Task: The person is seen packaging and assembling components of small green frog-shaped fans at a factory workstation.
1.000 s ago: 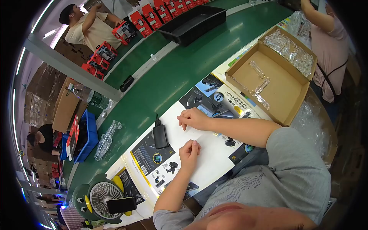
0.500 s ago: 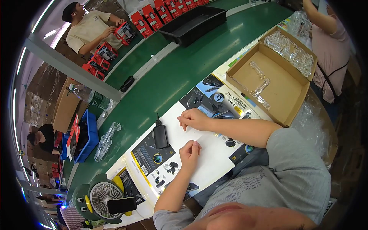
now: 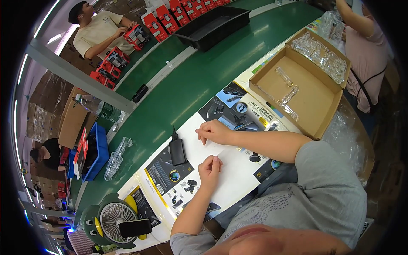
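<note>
My left hand [image 3: 210,168] rests on white printed card sheets [image 3: 231,178], fingers curled in, with nothing visible in it. Just beyond it lies my right hand [image 3: 213,132], also closed, its fingers bent down on the sheet. No object shows between the two hands. To their left, a flat black bottle-like item [image 3: 177,151] with a thin pointed tip lies on the sheets, touched by neither hand. Its exact kind cannot be made out.
An open cardboard box [image 3: 312,106] with clear plastic parts stands at right. A fan [image 3: 112,221] with a phone [image 3: 135,228], a blue bin [image 3: 100,157] and a clear plastic piece [image 3: 118,158] are at left. Beyond the green belt [image 3: 204,80] and black tray [image 3: 212,29], a person handles red boxes.
</note>
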`<state>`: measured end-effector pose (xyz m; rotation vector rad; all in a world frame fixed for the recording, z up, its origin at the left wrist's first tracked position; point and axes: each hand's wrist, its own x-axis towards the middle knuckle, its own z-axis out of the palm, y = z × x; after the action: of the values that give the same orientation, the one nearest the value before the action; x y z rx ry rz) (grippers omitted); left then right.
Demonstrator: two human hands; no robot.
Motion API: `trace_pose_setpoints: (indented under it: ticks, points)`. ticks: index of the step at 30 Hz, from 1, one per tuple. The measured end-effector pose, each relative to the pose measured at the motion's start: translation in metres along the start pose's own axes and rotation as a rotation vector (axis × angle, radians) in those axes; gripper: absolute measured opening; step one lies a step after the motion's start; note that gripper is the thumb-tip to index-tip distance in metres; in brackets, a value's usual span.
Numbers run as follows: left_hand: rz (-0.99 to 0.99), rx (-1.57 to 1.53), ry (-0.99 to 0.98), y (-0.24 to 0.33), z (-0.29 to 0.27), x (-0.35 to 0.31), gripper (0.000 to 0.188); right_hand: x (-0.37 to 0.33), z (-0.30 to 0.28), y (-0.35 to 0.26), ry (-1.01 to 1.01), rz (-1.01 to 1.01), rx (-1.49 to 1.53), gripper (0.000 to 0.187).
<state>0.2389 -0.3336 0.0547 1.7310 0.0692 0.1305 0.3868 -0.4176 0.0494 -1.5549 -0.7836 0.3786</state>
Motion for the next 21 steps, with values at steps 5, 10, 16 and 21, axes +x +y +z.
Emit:
trace_pose_setpoints:
  ticks: [5, 10, 16, 21]
  points:
    - [-0.028, -0.002, -0.001, 0.0047, 0.0, -0.0004, 0.031, -0.0006, 0.0001, -0.0043, 0.0, 0.002, 0.001, 0.043]
    - [-0.092, -0.005, -0.008, 0.0057, -0.0019, -0.0009, 0.029, -0.0005, -0.001, -0.0019, -0.011, 0.009, -0.005, 0.042]
    - [-0.092, -0.013, -0.005, 0.0046, -0.002, -0.0012, 0.029, -0.0011, -0.0015, -0.004, -0.024, 0.006, -0.009, 0.042]
    - [-0.097, -0.009, -0.007, 0.005, -0.0014, -0.001, 0.029, -0.0011, -0.0017, -0.0034, -0.031, 0.016, -0.005, 0.041]
